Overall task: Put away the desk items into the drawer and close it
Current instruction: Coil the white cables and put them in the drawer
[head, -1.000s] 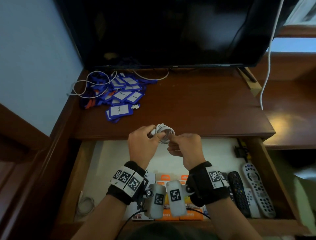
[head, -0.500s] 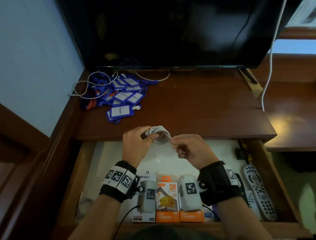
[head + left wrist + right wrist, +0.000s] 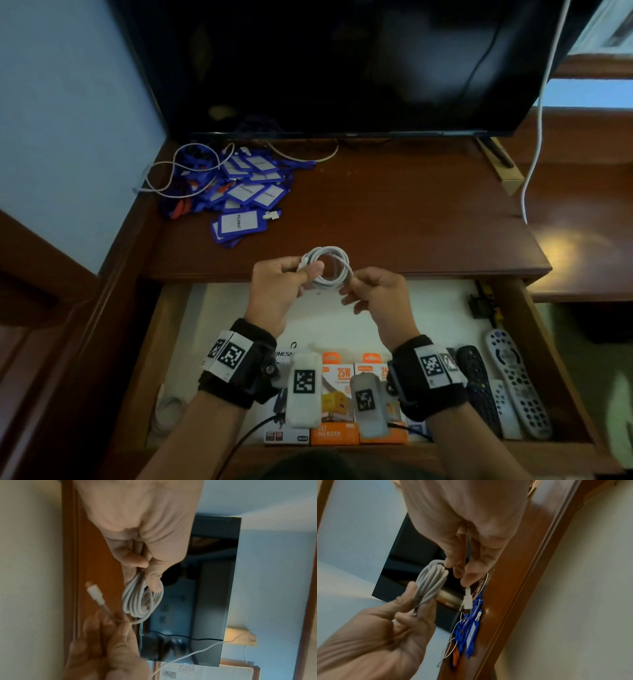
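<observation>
A white coiled cable point(image 3: 330, 265) hangs above the desk's front edge, over the open drawer point(image 3: 191, 329). My left hand point(image 3: 281, 291) grips the coil point(image 3: 142, 599) between thumb and fingers. My right hand point(image 3: 373, 294) pinches the cable's free end just behind its white plug point(image 3: 468, 600). The coil point(image 3: 431, 582) shows in the right wrist view between both hands. On the desk's back left lie a pile of blue badge holders point(image 3: 239, 195) and a loose white cable point(image 3: 181, 171).
Inside the drawer lie orange charger boxes point(image 3: 334, 401) at the front, several remotes point(image 3: 513, 383) on the right and a coiled cable point(image 3: 168, 407) at the left. A dark monitor point(image 3: 342, 65) stands at the back of the desk point(image 3: 394, 212); a white cord point(image 3: 534, 144) hangs on the right.
Both hands have drawn slightly apart. The coil now stands open as a wider loop between them, and my right hand holds the plug end out to the right.
</observation>
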`<state>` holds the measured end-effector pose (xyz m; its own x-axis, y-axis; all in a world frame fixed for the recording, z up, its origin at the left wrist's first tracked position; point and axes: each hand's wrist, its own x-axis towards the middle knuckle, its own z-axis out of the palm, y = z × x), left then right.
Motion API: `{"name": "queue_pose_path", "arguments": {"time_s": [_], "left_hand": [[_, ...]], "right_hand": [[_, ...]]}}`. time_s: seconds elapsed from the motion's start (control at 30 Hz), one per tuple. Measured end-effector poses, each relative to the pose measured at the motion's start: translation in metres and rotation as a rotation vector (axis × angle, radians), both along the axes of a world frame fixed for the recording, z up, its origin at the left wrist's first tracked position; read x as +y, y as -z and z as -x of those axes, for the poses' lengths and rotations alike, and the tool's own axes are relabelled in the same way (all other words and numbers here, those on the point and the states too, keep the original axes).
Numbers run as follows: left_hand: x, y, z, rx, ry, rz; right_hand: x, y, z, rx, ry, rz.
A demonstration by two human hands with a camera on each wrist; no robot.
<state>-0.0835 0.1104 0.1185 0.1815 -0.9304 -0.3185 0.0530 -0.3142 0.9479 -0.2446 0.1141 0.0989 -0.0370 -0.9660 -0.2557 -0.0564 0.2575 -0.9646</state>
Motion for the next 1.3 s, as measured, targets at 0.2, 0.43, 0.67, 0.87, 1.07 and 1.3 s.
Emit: {"name": "queue_pose_path", "arguments": {"time_s": [0.2,0.43,0.67,0.87,1.07,1.3], "left_hand": [[0.003,0.009,0.006,0.311,-0.085,-0.153],[0.007,0.016,0.002,0.243,0.005,-0.138],[0.004,0.018,0.005,0.102,0.062,-0.048],[0.005,0.025,0.01,0.053,0.013,0.056],[0.0,0.036,0.008,-0.013,-0.044,0.05],[-0.001,0.033,0.009,0.015,-0.13,0.118]], "right_hand": [[-0.004,-0.007,-0.008,-0.241,0.064,-0.066],[-0.008,-0.009,-0.012,-0.247,0.017,-0.091],[-0.007,-0.006,-0.011,-0.248,0.025,-0.08],[-0.007,-0.009,-0.01,-0.287,0.012,-0.105],[-0.005,-0.007,-0.015,-0.233,0.041,-0.142],[-0.014,-0.007,-0.021,-0.096,-0.037,-0.146]]}}
